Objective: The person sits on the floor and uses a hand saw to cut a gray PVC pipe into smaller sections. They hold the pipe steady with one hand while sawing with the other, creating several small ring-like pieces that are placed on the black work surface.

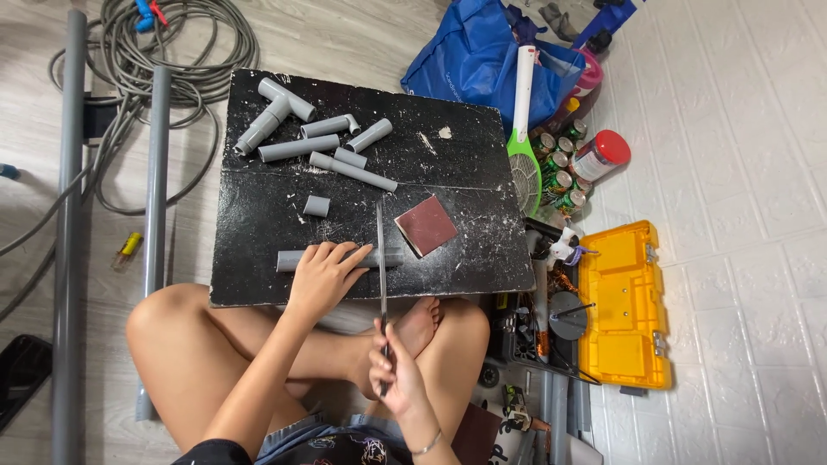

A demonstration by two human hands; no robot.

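Left hand (pixel 321 277) presses flat on a grey pipe (pixel 293 259); right hand (pixel 392 360), grip closed, holds a saw blade (pixel 380 258) across it, on a black board (pixel 258 224) over wooden floor (pixel 345 34)

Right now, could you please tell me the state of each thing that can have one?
left hand: pressed flat on the grey pipe, pinning it to the black board
right hand: closed on the saw blade, which lies across the pipe
sandpaper square: lying flat, untouched
yellow toolbox: lid shut
red-capped jar: capped, on its side
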